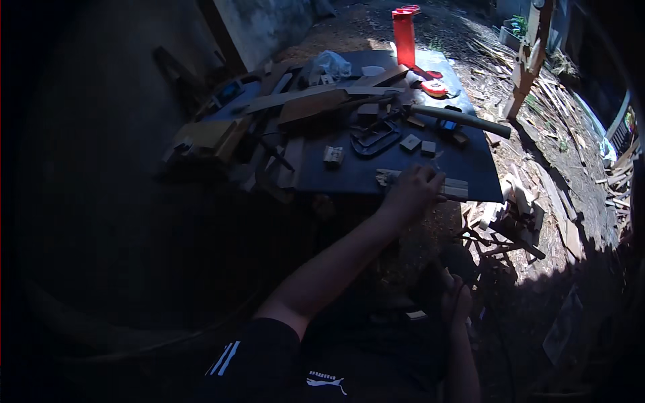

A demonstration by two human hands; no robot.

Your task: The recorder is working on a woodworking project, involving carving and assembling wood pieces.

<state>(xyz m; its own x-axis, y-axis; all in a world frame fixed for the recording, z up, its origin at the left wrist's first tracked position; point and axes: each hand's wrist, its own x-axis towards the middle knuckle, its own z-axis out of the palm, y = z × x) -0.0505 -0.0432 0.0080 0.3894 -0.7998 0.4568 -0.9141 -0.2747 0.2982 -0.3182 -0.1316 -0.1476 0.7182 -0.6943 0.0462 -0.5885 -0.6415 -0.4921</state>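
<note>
My left hand (pixel 413 189) reaches to the table's near edge, its fingers closed over a short, light strip of wood (pixel 456 188). The strip's left end (pixel 384 176) looks rough or notched. Lower down, near my body, my right hand (pixel 458 300) is closed round a dark tool with a round, disc-like head (pixel 458 262). Deep shade hides the tool's kind, and it is apart from the wood. Beyond my left hand lie small wood blocks (pixel 410 142) and a dark C-clamp (pixel 376 138).
The dark table (pixel 470 154) also bears a long wooden handle (pixel 470 121), a red tape measure (pixel 435 88), a tall red bottle (pixel 404 40), a plastic bag (pixel 329 66) and several boards (pixel 312 106). Wood scraps (pixel 521 201) litter the right-hand ground, near a wooden post (pixel 529 64).
</note>
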